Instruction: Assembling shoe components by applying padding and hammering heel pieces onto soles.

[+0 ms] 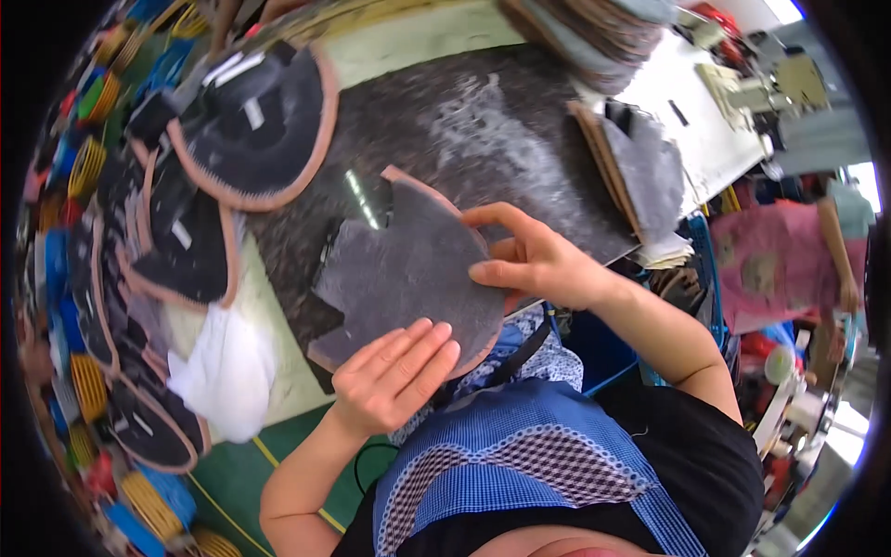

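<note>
A dark grey cut piece [408, 269], rounded at the right and notched along its left side, lies on the dark mottled board in front of me. A thin pinkish-brown edging shows along its rim. My right hand [538, 265] grips the piece's right edge between thumb and forefinger. At the piece's near edge, my left hand [394, 376] rests flat with its fingers stretched out on the surface. Left of the board are several black panels with pinkish-brown borders; the nearest large one [264, 130] overlaps the board's corner.
Chalky white marks streak the mottled board [390, 111]. Stacked grey pieces [594, 42] stand at the far side, and more grey pieces [645, 172] lie right of the board. White cloth [227, 376] hangs at the left table edge. Beyond, at right, are a sewing machine [775, 88] and a person in pink [766, 260].
</note>
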Available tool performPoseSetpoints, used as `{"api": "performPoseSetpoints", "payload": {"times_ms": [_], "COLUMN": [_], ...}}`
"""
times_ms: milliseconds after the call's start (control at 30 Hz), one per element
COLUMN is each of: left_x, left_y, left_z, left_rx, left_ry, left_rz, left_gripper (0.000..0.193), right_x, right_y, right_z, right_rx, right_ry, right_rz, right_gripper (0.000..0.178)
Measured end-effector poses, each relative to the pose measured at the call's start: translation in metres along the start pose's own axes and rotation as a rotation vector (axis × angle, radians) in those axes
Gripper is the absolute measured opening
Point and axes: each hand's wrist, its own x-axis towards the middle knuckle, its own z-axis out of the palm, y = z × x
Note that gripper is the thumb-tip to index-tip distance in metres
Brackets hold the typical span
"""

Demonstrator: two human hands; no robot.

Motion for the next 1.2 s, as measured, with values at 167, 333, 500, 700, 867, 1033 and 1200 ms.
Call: {"api": "performPoseSetpoints", "payload": {"times_ms": [167,333,500,700,867,1033,1200], "left_x": [0.062,0.123,0.116,0.118,0.094,0.052,-0.025], "left_y": [-0.002,-0.120,-0.306,-0.230,-0.099,-0.087,-0.042], "left_z": [-0.012,-0.015,-0.066,-0.065,-0.085,-0.018,-0.024], "left_rx": [-0.129,0.146,0.902,0.524,0.331,0.099,0.277], "left_ry": [0.044,0.237,0.321,0.277,0.495,0.314,0.580], "left_rz": [0.345,0.130,-0.757,-0.314,-0.203,-0.720,-0.444], "left_gripper": [0.027,0.036,0.080,0.028,0.037,0.056,0.051], "right_x": [-0.052,-0.095,-0.066,-0.082,-0.035,0.017,0.057], "right_y": [-0.002,0.104,0.123,0.063,-0.003,-0.056,-0.070], "right_z": [-0.072,-0.242,-0.248,-0.216,-0.138,-0.026,0.086], "right_rx": [-0.135,-0.157,-0.937,-0.565,-0.467,-0.397,-0.551], "right_ry": [0.697,1.102,1.339,1.254,0.864,0.414,-0.073], "right_rz": [-0.437,-0.393,-0.477,-0.640,-0.810,-0.888,-0.809], "right_gripper": [0.056,0.050,0.053,0.044,0.037,0.030,0.011]}}
